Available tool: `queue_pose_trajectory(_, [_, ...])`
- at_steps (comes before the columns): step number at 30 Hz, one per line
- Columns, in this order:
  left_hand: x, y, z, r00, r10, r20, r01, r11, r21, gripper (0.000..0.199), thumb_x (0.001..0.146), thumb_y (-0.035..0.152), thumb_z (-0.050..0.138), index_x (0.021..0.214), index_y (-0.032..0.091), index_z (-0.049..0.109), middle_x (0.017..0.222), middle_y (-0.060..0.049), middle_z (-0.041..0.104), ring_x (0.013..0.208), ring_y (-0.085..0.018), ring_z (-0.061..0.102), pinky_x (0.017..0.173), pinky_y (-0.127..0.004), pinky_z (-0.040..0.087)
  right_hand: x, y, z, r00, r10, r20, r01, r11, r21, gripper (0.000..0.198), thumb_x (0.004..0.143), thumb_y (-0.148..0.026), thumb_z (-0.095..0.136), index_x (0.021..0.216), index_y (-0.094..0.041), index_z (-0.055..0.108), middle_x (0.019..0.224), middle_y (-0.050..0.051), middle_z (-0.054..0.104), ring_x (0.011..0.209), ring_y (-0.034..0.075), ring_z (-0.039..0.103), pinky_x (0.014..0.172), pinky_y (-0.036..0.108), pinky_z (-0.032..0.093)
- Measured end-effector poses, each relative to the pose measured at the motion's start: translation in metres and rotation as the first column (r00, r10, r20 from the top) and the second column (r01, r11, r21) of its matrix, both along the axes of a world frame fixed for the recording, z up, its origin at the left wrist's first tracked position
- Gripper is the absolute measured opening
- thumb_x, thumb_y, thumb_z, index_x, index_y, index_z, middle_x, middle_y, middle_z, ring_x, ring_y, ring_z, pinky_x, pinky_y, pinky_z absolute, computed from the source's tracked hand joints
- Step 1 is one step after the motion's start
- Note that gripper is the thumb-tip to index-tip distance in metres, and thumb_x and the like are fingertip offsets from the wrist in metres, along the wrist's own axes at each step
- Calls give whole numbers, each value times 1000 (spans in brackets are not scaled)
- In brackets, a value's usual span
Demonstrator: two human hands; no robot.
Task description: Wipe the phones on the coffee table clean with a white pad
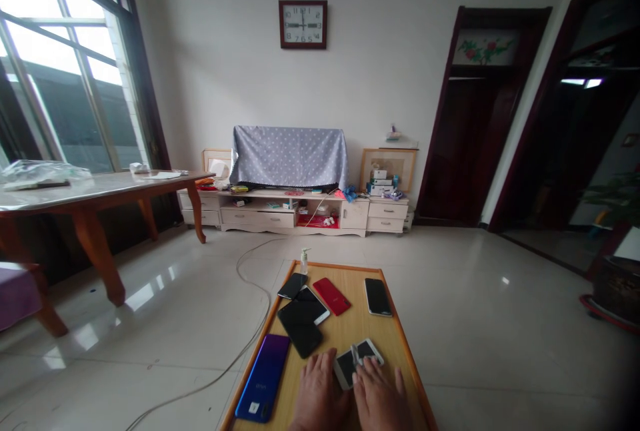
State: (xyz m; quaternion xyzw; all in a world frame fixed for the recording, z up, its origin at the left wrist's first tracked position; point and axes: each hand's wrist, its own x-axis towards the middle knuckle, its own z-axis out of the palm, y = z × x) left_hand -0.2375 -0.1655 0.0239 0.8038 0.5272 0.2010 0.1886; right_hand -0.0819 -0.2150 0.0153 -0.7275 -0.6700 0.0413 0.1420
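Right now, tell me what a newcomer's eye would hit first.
Probably the dotted cloth draped above the low cabinet, against the far wall. Next, the blue-purple phone near left on the wooden table and the red phone farther back, then the right hand over a white phone.

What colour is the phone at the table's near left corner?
The phone is blue, turning purple at its far end, in the head view.

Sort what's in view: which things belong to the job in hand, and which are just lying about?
Likely in the job:
white phone beside the left hand;
pale item on it, at the right hand.

Untouched, perhaps just lying about:
blue phone;
red phone;
pump bottle;
polka-dot cloth.
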Motion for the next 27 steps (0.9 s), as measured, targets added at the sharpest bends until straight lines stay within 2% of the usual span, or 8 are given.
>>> queue_pose_trajectory(4, [-5, 6, -15, 999, -41, 27, 41, 999, 12, 64, 78, 33, 52, 140, 17, 53, 137, -13, 61, 128, -30, 52, 109, -41, 39, -20, -4, -12, 996, 87, -35, -85, 996, 36, 44, 103, -43, 30, 131, -38, 64, 141, 2, 58, 135, 30, 50, 118, 63, 23])
queue_pose_trajectory(7, [-4, 7, -16, 998, -31, 51, 30, 999, 29, 62, 79, 36, 53, 138, 18, 54, 136, -13, 61, 127, -31, 52, 109, -44, 39, -8, -5, -9, 996, 79, -34, -79, 997, 11, 45, 103, -44, 29, 132, -37, 63, 144, 2, 56, 137, 30, 48, 118, 68, 18])
queue_pose_trajectory(11, [-1, 3, -5, 998, -15, 59, 14, 1000, 25, 68, 69, 31, 57, 136, 17, 56, 135, -13, 62, 126, -32, 52, 110, -44, 38, 26, -1, 3, 997, -69, 18, 69, 997, -18, 51, 103, -39, 22, 134, -32, 62, 147, 4, 52, 142, 31, 42, 116, 71, 14])
queue_pose_trajectory(14, [0, 2, -2, 998, -7, 61, 6, 1000, 22, 70, 68, 31, 57, 137, 17, 55, 135, -12, 62, 126, -32, 52, 110, -44, 38, 31, 1, 6, 991, -129, 34, 129, 992, -2, 53, 103, -42, 22, 135, -29, 62, 146, 6, 53, 143, 32, 40, 116, 70, 16])
queue_pose_trajectory(21, [-2, 7, -10, 998, -17, 62, 16, 1000, 13, 63, 76, 38, 56, 135, 17, 56, 134, -13, 63, 124, -32, 54, 107, -44, 41, -9, -5, -6, 994, 87, -74, -88, 996, -15, 46, 102, -45, 31, 131, -35, 65, 144, 4, 55, 138, 32, 46, 119, 67, 16])
queue_pose_trajectory(24, [-2, 6, -8, 998, -10, 57, 9, 1000, 14, 66, 73, 37, 57, 136, 17, 56, 133, -14, 63, 124, -33, 54, 107, -45, 42, 1, -5, 1, 995, 61, -77, -63, 998, -26, 46, 102, -42, 30, 133, -35, 63, 145, 4, 54, 139, 30, 45, 119, 68, 10])
queue_pose_trajectory(27, [0, 4, -3, 999, -11, 46, 11, 1000, 10, 73, 67, 33, 58, 138, 16, 54, 134, -15, 62, 126, -33, 52, 107, -44, 41, 19, 0, 13, 999, -22, -38, 21, 999, -40, 48, 103, -40, 27, 135, -31, 62, 147, 5, 51, 141, 30, 43, 119, 69, 7])
